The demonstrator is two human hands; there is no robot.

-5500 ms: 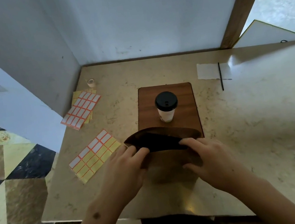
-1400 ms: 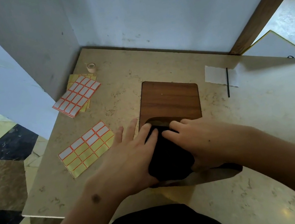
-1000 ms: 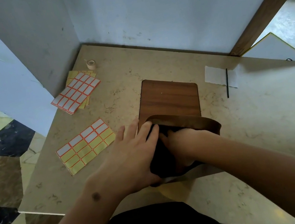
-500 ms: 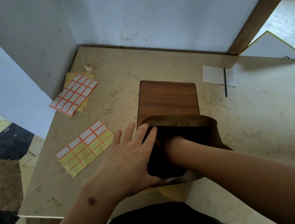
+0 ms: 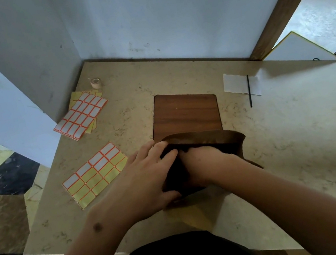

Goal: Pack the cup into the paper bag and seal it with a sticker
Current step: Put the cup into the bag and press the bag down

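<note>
A beige marble table (image 5: pixel 299 138) fills a corner formed by pale blue-white walls, with a patterned tiled floor showing past its left edge. A wooden board (image 5: pixel 186 113) lies flat near the middle of the table and serves as the landmark here.

Just on the near side of the board stands a brown paper bag (image 5: pixel 220 138), its mouth open and facing up. The mouth is a long oval whose long axis runs left to right, parallel to the near edge of the board.

The right hand (image 5: pixel 204 158) reaches down into the bag from the near side. Its fingers are hidden inside, so whether they are curled on anything cannot be told. The cup is not visible anywhere; it is probably inside the bag, below that hand.

The left hand (image 5: pixel 147 180) rests against the bag's left wall, with fingers straight and lying side by side, their tips at the rim. It appears to steady the bag without gripping it.

To the left of the board lies a sticker sheet (image 5: pixel 95 175) with red-edged labels, just beside the left hand. A second stack of sheets (image 5: pixel 81 115) sits further left and back, with a small tape roll (image 5: pixel 95 82) behind it. To the right of the board lie a white paper (image 5: pixel 236 85) and a thin black stick (image 5: pixel 249 90).

The left hand is much nearer the stickers, so it is likely the better one to fetch the seal once the right hand comes out.
</note>
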